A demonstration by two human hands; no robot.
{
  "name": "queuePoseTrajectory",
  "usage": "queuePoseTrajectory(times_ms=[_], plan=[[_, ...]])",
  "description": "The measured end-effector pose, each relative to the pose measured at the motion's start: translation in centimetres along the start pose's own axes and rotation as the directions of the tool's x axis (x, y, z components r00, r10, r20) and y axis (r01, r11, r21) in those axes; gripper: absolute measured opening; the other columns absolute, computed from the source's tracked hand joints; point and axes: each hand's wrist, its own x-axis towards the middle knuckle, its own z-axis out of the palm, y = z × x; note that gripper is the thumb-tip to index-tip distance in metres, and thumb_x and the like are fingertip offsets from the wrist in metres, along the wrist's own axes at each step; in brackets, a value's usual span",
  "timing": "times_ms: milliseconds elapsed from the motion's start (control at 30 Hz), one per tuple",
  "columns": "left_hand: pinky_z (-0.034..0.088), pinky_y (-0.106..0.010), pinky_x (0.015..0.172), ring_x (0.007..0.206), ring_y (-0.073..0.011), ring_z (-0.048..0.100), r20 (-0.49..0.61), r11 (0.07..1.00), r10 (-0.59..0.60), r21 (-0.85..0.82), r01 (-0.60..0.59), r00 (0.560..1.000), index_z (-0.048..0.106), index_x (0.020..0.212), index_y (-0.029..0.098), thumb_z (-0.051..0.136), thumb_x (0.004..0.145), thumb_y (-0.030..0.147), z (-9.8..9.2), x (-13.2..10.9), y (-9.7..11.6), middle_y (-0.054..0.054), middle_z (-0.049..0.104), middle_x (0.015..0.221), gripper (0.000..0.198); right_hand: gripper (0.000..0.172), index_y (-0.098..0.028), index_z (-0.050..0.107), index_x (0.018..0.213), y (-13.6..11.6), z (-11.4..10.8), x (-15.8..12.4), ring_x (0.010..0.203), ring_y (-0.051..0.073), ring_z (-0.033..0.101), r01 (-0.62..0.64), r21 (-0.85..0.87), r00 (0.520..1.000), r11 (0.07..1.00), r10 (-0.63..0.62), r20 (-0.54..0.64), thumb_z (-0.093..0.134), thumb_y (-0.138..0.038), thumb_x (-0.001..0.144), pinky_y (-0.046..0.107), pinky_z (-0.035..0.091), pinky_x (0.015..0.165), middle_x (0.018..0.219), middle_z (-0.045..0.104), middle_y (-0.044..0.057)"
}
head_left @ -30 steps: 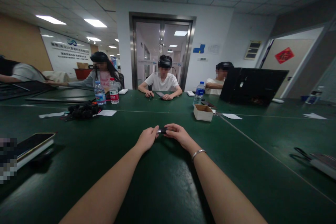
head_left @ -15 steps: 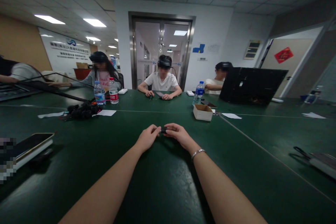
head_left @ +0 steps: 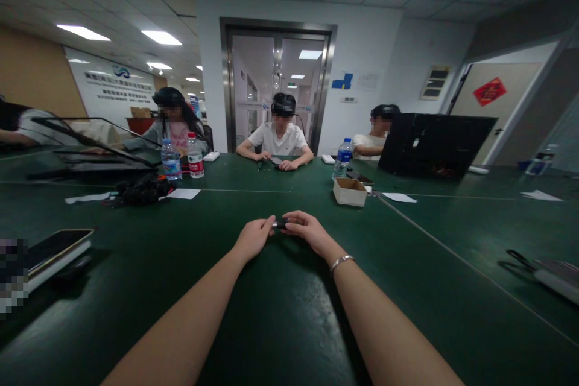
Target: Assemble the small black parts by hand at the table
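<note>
Between my two hands, just over the green table [head_left: 289, 289], is a small dark stick-shaped object [head_left: 280, 225] with a silvery section towards its left end. Its exact kind is too small to make out. The thumb and fingers of my left hand [head_left: 254, 236] pinch the silvery end. My right hand [head_left: 310, 233], with a silver bangle at the wrist, has its fingers closed on the black end. My fingertips hide both ends of the object.
Ahead to the right stands an open cardboard box [head_left: 350, 193] beside a water bottle [head_left: 342, 160]. A black cable bundle [head_left: 143, 188] lies left, near two bottles. A phone [head_left: 56, 247] rests at the near left. Several people sit across the table, near a black monitor [head_left: 436, 145].
My left fingertips have shifted slightly left, and more of the silvery section shows. At the far left, the dark-framed item near the seated people has moved and tilted.
</note>
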Motion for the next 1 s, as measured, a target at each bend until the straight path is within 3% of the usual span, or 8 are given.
queuePoseTrajectory(times_ms=[133, 267, 467, 567, 667, 767, 867, 1000], plan=[[0.040, -0.029, 0.068, 0.071, -0.0181, 0.057, -0.009, 0.999, 0.003, -0.044, -0.003, 1.000, 0.060, 0.076, 0.019, 0.026, 0.082, 0.065, 0.1, 0.0, -0.1, -0.004, 0.065, 0.075, 0.058, 0.039, -0.017, 0.064, 0.094, -0.2, 0.1, -0.1, 0.078, 0.016, 0.066, -0.005, -0.007, 1.000, 1.000, 0.005, -0.008, 0.078, -0.028, 0.059, 0.033, 0.051, 0.082, 0.089, 0.066, 0.003], [0.041, -0.027, 0.072, 0.077, -0.0165, 0.059, -0.004, 0.993, 0.058, -0.099, -0.058, 0.998, 0.057, 0.092, 0.022, 0.039, 0.081, 0.058, 0.1, -0.1, -0.1, -0.001, 0.066, 0.081, 0.042, 0.037, -0.018, 0.064, 0.093, -0.2, 0.1, -0.2, 0.077, 0.015, 0.066, -0.003, 0.006, 1.000, 1.000, 0.003, -0.021, 0.077, -0.027, 0.060, 0.033, 0.051, 0.082, 0.087, 0.065, 0.003], [0.041, -0.027, 0.072, 0.076, -0.0158, 0.057, 0.010, 0.995, 0.066, -0.075, -0.065, 0.998, 0.057, 0.083, 0.022, 0.038, 0.082, 0.054, -0.1, -0.3, 0.2, 0.000, 0.064, 0.080, 0.037, 0.036, -0.018, 0.062, 0.091, -0.1, 0.2, 0.0, 0.075, 0.015, 0.065, 0.006, -0.037, 1.000, 0.999, -0.006, -0.003, 0.075, -0.028, 0.060, 0.032, 0.050, 0.079, 0.082, 0.064, 0.001], [0.040, -0.026, 0.069, 0.074, -0.0154, 0.056, 0.007, 0.996, 0.076, -0.055, -0.075, 0.997, 0.058, 0.080, 0.021, 0.035, 0.083, 0.056, -0.1, -0.3, 0.1, 0.000, 0.063, 0.079, 0.042, 0.036, -0.018, 0.058, 0.090, 0.1, 0.7, 0.2, 0.070, 0.013, 0.062, 0.049, -0.205, 0.998, 0.978, -0.054, -0.017, 0.074, -0.028, 0.059, 0.030, 0.049, 0.073, 0.075, 0.061, -0.002], [0.038, -0.025, 0.065, 0.071, -0.0151, 0.054, -0.020, 0.996, 0.087, -0.005, -0.087, 0.996, 0.058, 0.077, 0.020, 0.034, 0.083, 0.055, 0.1, -0.1, -0.1, 0.000, 0.062, 0.075, 0.043, 0.035, -0.019, 0.056, 0.088, 0.0, 1.5, 0.2, 0.065, 0.012, 0.056, 0.119, -0.492, 0.987, 0.863, -0.157, -0.037, 0.074, -0.031, 0.061, 0.028, 0.046, 0.066, 0.070, 0.057, -0.004], [0.036, -0.025, 0.064, 0.071, -0.0157, 0.054, -0.029, 0.996, 0.088, 0.017, -0.087, 0.996, 0.059, 0.075, 0.019, 0.032, 0.084, 0.053, 0.1, 0.1, -0.2, -0.001, 0.062, 0.074, 0.043, 0.027, -0.021, 0.059, 0.093, -0.5, 2.5, -0.3, 0.077, 0.014, 0.056, 0.232, -0.709, 0.961, 0.666, -0.269, 0.062, 0.067, -0.035, 0.071, 0.029, 0.044, 0.072, 0.082, 0.060, -0.001], [0.037, -0.026, 0.066, 0.075, -0.0170, 0.056, -0.022, 0.995, 0.094, -0.014, -0.095, 0.995, 0.062, 0.080, 0.019, 0.031, 0.086, 0.050, 0.2, 0.2, -0.2, -0.003, 0.064, 0.079, 0.045, 0.022, -0.025, 0.060, 0.101, -1.1, 3.1, -1.0, 0.086, 0.016, 0.056, 0.284, -0.833, 0.941, 0.475, -0.305, 0.147, 0.058, -0.034, 0.081, 0.029, 0.042, 0.076, 0.093, 0.059, 0.003], [0.036, -0.027, 0.063, 0.071, -0.0179, 0.056, -0.018, 0.997, 0.077, 0.000, -0.077, 0.997, 0.063, 0.076, 0.018, 0.025, 0.087, 0.054, 0.2, 0.1, 0.0, -0.004, 0.065, 0.076, 0.053, 0.022, -0.025, 0.058, 0.105, -1.4, 3.5, -1.5, 0.083, 0.015, 0.055, 0.259, -0.898, 0.944, 0.355, -0.290, 0.158, 0.052, -0.035, 0.086, 0.027, 0.042, 0.072, 0.095, 0.054, 0.003]])
